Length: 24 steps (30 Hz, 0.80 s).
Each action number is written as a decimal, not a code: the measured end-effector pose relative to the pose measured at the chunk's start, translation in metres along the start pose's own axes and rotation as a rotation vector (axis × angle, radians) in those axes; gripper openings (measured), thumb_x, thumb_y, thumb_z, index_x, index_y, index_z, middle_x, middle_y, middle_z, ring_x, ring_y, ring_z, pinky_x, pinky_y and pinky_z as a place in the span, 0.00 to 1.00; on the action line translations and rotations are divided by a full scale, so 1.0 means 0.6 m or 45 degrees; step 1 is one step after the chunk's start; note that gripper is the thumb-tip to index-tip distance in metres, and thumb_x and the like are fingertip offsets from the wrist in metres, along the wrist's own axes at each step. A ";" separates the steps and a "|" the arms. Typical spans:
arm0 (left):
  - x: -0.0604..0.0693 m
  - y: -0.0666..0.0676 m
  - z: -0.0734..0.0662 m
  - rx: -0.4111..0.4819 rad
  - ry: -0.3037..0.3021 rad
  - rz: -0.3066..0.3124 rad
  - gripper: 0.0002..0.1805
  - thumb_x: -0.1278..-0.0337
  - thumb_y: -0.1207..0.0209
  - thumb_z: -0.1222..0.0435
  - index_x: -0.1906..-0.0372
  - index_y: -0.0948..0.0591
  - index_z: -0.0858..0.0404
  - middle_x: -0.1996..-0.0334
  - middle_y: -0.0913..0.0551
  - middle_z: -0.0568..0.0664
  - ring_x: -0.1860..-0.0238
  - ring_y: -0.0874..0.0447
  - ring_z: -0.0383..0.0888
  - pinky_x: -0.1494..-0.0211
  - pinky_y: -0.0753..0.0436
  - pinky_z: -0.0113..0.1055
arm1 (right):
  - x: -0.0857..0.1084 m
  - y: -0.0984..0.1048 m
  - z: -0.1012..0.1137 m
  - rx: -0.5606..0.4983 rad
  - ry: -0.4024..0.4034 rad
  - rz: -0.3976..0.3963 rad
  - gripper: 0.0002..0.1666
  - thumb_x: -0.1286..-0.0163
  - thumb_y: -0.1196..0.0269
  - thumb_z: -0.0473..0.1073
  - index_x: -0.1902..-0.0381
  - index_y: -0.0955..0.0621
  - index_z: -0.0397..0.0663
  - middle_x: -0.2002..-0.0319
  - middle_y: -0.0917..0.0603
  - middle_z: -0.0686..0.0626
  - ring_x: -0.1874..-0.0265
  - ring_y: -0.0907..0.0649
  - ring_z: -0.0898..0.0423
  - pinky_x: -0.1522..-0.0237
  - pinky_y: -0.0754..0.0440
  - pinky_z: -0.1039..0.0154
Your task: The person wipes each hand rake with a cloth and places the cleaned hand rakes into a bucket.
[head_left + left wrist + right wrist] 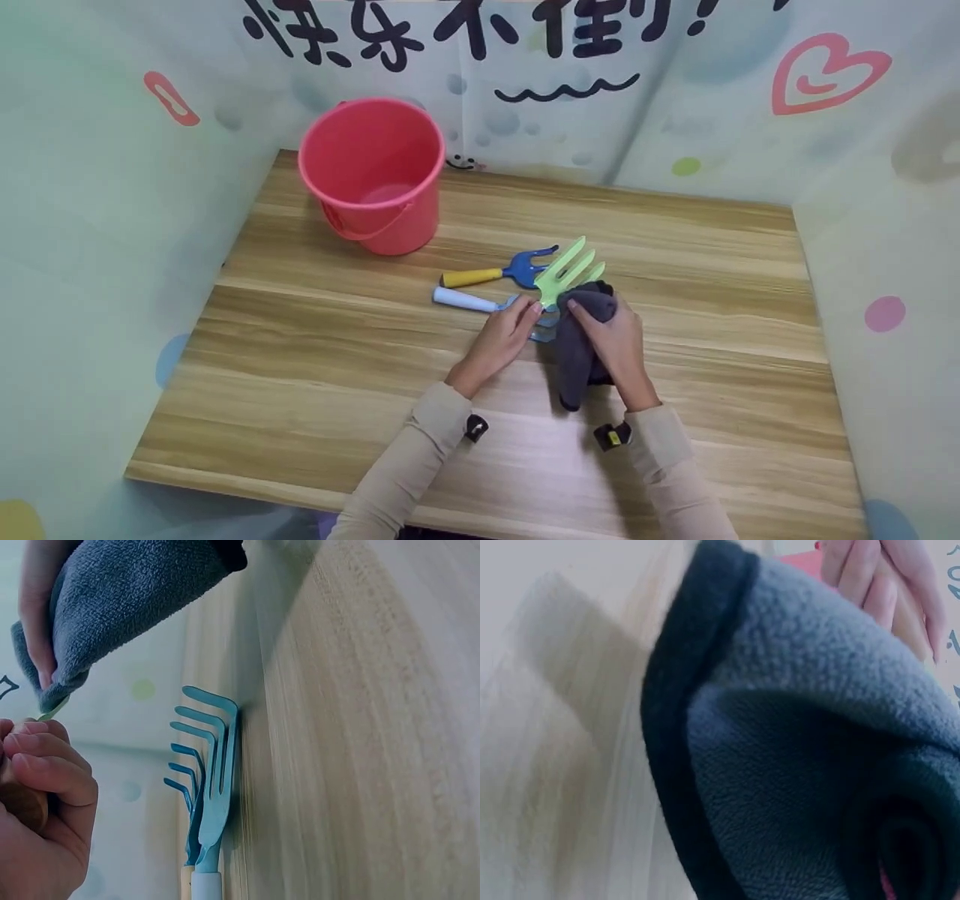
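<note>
My left hand (504, 335) grips a green hand fork (559, 283) by its handle; in the left wrist view a brown handle end (21, 802) shows inside the curled fingers. The fork's tines point up and away, above the table. With my right hand (621, 337) I hold a dark grey cloth (576, 352) bunched at the fork's right side, its lower part hanging down. The cloth covers some of the fork. Beneath the hands lie a blue fork with a yellow handle (472, 277) and a light blue rake with a pale handle (463, 299).
A red bucket (433, 202) stands at the back left of the wooden table (300, 390), its handle hanging down in front. Printed cloth walls (720, 127) enclose the table at the back and on both sides.
</note>
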<state>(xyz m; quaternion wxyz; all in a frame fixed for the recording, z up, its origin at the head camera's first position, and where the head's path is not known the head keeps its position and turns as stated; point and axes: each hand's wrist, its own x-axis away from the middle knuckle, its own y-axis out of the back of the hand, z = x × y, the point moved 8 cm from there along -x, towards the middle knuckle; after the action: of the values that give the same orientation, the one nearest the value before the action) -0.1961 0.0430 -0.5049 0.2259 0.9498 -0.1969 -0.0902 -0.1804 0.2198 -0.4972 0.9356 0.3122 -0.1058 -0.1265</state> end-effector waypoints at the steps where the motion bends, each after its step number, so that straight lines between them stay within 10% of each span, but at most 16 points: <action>1: 0.000 0.000 0.001 -0.002 -0.001 -0.002 0.17 0.28 0.61 0.55 0.58 0.26 0.63 0.75 0.27 0.46 0.72 0.30 0.38 0.66 0.30 0.29 | -0.002 0.003 -0.001 0.000 -0.007 -0.007 0.43 0.45 0.36 0.63 0.43 0.28 0.36 0.49 0.22 0.33 0.51 0.21 0.41 0.49 0.24 0.49; 18: 0.002 0.005 0.016 -0.036 0.028 0.031 0.15 0.28 0.58 0.56 0.60 0.25 0.61 0.73 0.27 0.45 0.71 0.31 0.37 0.67 0.32 0.27 | -0.027 0.069 -0.016 -0.106 -0.105 -0.189 0.43 0.44 0.37 0.65 0.42 0.29 0.38 0.47 0.22 0.36 0.48 0.23 0.43 0.45 0.28 0.51; 24: 0.003 0.007 0.016 -0.045 0.022 0.004 0.14 0.29 0.59 0.56 0.62 0.26 0.60 0.75 0.30 0.43 0.72 0.32 0.37 0.68 0.32 0.27 | -0.017 0.091 -0.003 -0.292 0.029 -0.338 0.40 0.41 0.36 0.58 0.39 0.31 0.40 0.48 0.23 0.37 0.49 0.23 0.46 0.45 0.27 0.55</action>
<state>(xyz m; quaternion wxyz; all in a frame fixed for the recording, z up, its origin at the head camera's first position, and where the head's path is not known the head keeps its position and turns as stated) -0.1984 0.0348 -0.5117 0.2444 0.9461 -0.1947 -0.0852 -0.1802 0.2661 -0.4664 0.9412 0.2162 -0.0378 -0.2567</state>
